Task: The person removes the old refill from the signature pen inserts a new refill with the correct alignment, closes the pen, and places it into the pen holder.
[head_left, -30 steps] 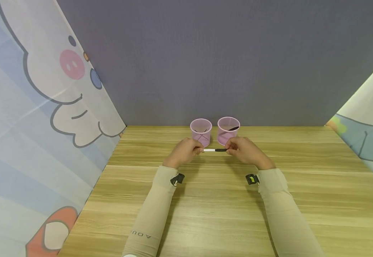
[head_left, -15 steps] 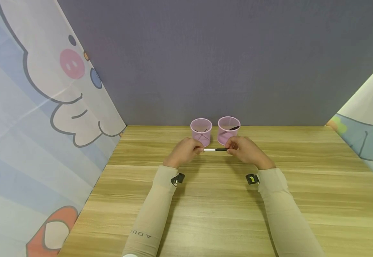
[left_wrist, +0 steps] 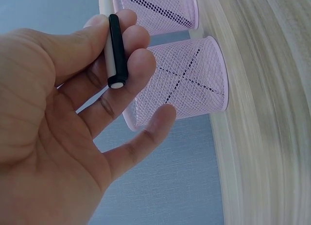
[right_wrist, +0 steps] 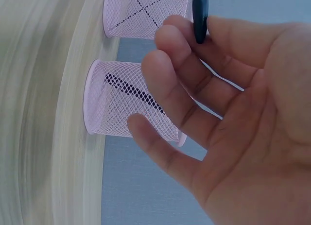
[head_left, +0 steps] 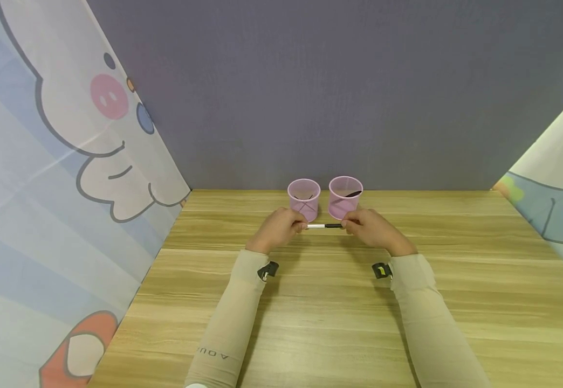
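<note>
Pinched at one end by the left hand and at the other by the right hand, a black-and-white pen is held parallel to the far edge of the tabletop, near two pink mesh cups.

A slim pen, seen from above as white on the L & blk on the R, is held approx. horiz., side to side. Its L end, white-tipped w/ a blk rim, is pinched by the L hand; its blk R end, by the R hand.
</note>
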Tool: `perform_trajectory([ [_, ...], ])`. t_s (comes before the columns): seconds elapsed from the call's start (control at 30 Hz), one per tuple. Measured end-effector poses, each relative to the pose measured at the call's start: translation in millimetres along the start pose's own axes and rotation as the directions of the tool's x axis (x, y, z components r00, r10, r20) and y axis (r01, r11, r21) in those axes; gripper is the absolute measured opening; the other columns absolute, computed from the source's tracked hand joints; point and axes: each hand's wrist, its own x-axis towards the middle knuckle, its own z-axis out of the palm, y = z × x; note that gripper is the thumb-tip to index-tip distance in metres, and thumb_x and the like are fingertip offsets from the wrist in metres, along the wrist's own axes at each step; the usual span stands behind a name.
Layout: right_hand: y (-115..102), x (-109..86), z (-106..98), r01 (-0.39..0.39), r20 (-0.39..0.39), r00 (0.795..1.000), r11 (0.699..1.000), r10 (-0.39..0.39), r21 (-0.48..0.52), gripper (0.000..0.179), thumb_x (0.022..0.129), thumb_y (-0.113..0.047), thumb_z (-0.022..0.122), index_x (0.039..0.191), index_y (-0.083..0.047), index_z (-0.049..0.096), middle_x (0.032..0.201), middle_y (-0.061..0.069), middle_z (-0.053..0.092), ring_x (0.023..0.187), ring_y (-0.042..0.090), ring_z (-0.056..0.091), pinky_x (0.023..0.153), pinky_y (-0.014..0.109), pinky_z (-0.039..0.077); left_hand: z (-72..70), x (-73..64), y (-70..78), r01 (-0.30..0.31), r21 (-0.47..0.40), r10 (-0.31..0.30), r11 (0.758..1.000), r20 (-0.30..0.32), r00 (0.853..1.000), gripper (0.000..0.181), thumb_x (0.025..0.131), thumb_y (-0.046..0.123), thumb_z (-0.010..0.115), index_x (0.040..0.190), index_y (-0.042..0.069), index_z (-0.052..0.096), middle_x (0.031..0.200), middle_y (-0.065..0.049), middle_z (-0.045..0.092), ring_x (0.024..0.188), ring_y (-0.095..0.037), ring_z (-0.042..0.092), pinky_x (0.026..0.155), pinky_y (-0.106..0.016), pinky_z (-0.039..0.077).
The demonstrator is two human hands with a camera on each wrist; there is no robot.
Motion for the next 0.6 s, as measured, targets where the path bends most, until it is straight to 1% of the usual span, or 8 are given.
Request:
perform_trajectory([
  [0.17, 0.5, -0.4, -0.4, -0.010, 0.006, 1.000, 1.000, 0.010, -0.003, 0.019, 0.102, -0.011, 0.058, 0.091, 0.000, 0.068, 0.078, 0.011, 0.066, 0.068, 0.015, 0.052, 0.060, 0.029, 0.043, 0.0, 0.2, 0.5, -0.009, 0.006, 0.009, 1.000, -0.004, 1.000, 0.015, 0.098, 0.014, 0.068, 0.091, 0.004, 0.076, 0.076, -0.001, 0.067, 0.070, -0.012, 0.058, 0.073, -0.032, 0.053],
  [0.3, 0.0, -0.7, -0.5, -0.001, 0.003, 1.000, 1.000, 0.001, -0.010, 0.018, 0.101, -0.011, 0.059, 0.089, -0.001, 0.068, 0.075, 0.005, 0.063, 0.068, 0.015, 0.051, 0.061, 0.030, 0.043, 0.4, 0.2, 0.4, -0.006, 0.007, 0.006, 1.000, -0.001, 1.000, 0.015, 0.098, 0.014, 0.068, 0.092, 0.004, 0.077, 0.076, -0.001, 0.067, 0.071, -0.012, 0.058, 0.073, -0.032, 0.053],
  [0.6, -1.0, -0.4, -2.3, 0.001, -0.013, 1.000, 1.000, -0.002, -0.022, 0.011, 0.100, -0.008, 0.062, 0.096, -0.002, 0.070, 0.079, 0.003, 0.062, 0.075, 0.016, 0.054, 0.068, 0.031, 0.046, -0.3, 0.4, 0.6, -0.006, 0.004, 0.006, 1.000, 0.000, 1.000, 0.015, 0.098, 0.014, 0.067, 0.092, 0.003, 0.077, 0.076, -0.001, 0.067, 0.071, -0.012, 0.057, 0.073, -0.032, 0.052],
])
